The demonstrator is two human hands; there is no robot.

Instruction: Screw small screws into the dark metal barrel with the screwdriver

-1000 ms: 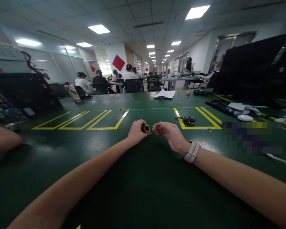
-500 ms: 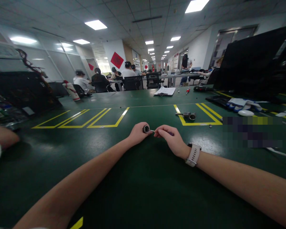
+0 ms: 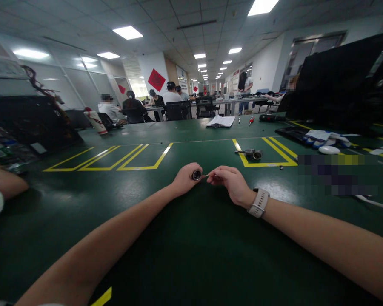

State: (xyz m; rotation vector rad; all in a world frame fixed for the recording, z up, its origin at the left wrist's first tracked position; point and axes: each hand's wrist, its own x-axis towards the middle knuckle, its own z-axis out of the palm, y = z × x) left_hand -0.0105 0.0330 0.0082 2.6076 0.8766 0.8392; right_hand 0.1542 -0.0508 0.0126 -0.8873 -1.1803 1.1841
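My left hand (image 3: 185,177) is closed around a small round metal connector (image 3: 196,174), whose dark open end faces me. Close on its right, my right hand (image 3: 231,182) pinches a small screwdriver (image 3: 205,175). The thin shaft points left and reaches the connector's side; whether the tip sits in a screw is too small to tell. Fingers hide most of the handle. Both hands are just above the green tabletop (image 3: 191,238). Beyond my right hand lies a similar metal connector (image 3: 257,154) with a narrow stem, inside a yellow tape outline.
A tiny metal piece (image 3: 281,168) lies right of the outline. Farther back are a clipboard with paper (image 3: 221,121), a red pen-like tool (image 3: 252,120) and a dark tool (image 3: 271,118). Gloves (image 3: 325,139), a white mouse (image 3: 329,150) and a monitor (image 3: 344,85) stand right. Another person's arm (image 3: 6,182) rests left.
My right hand has turned a little and its fingers have shifted on the screwdriver, hiding more of the handle. The connector in my left hand has shifted very slightly right and down.
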